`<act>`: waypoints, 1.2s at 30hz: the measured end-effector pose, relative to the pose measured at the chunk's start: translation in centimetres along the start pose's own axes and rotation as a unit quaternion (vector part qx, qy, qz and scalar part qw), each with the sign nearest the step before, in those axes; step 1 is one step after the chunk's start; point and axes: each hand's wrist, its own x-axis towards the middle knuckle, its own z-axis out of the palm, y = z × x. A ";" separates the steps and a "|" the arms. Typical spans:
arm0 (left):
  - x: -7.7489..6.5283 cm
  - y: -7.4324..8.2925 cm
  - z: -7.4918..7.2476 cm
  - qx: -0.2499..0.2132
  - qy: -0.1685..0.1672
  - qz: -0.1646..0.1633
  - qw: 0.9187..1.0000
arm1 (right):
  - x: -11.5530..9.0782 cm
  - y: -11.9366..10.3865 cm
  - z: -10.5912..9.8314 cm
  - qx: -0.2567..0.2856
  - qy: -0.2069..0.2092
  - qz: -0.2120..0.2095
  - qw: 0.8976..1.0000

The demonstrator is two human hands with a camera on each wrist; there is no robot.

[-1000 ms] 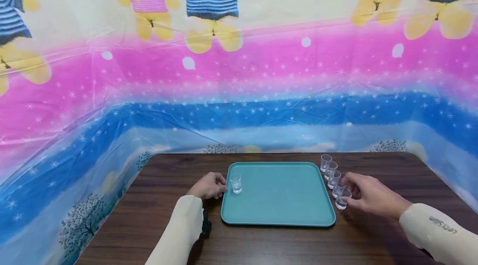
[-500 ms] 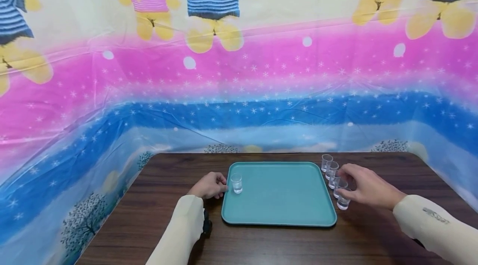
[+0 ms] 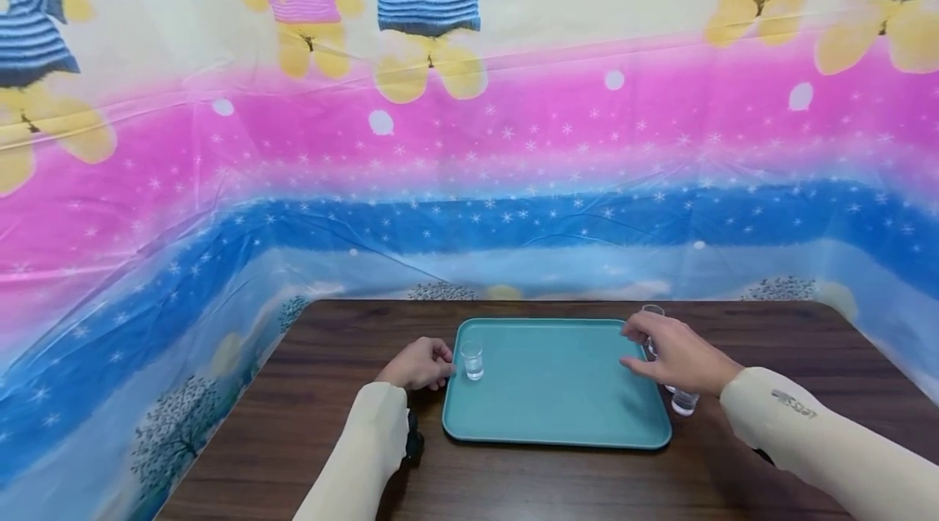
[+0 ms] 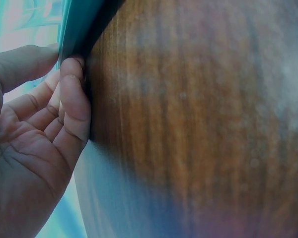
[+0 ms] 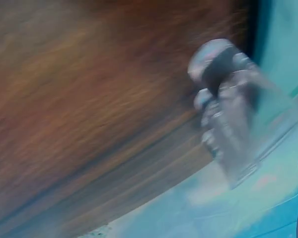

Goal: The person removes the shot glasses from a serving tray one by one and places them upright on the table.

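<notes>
A teal tray (image 3: 557, 390) lies on the wooden table. My left hand (image 3: 418, 362) pinches its left rim; in the left wrist view, the thumb (image 4: 32, 64) and fingertips meet at the tray's edge. One clear shot glass (image 3: 473, 362) stands upright on the tray close to that side. My right hand (image 3: 682, 354) hovers over the right rim, thumb and fingers apart, no glass visible between them. Beneath it, the nearest shot glass (image 3: 685, 403) of a row stands beside the tray. The hand hides most of that row. Blurred glasses (image 5: 258, 119) overlap one another in the right wrist view.
The rim of the row's far glass (image 3: 652, 310) shows behind my right hand. A printed cloth (image 3: 513, 178) hangs behind the table (image 3: 352, 325) and along its sides. A dark device (image 3: 414, 435) sits under my left wrist.
My right hand has moved left, from beside the row of glasses to over the tray's right rim. The left hand stays at the left rim. The head view has shifted slightly.
</notes>
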 end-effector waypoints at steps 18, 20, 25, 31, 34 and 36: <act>-0.1 0.0 -0.1 0.000 0.002 0.003 1.000 | 4.5 -4.2 1.5 0.035 -0.029 -0.014 0.999; -0.1 0.0 0.0 -0.002 0.002 0.003 1.000 | 4.8 -4.7 1.7 0.040 -0.033 -0.013 0.999; -0.2 0.0 -0.4 -0.007 0.003 -0.002 1.000 | 6.4 -6.0 2.6 0.056 -0.041 -0.017 0.997; -0.1 -0.3 -0.4 -0.014 0.003 -0.002 1.000 | 8.4 -7.9 4.2 0.076 -0.044 -0.030 0.996; -0.1 -0.4 -0.2 -0.015 -0.002 0.001 1.000 | 9.1 -8.8 5.0 0.085 -0.053 -0.026 0.995; -0.1 -0.3 -0.1 -0.015 -0.002 0.005 1.000 | 9.6 -9.4 5.4 0.088 -0.058 -0.025 0.994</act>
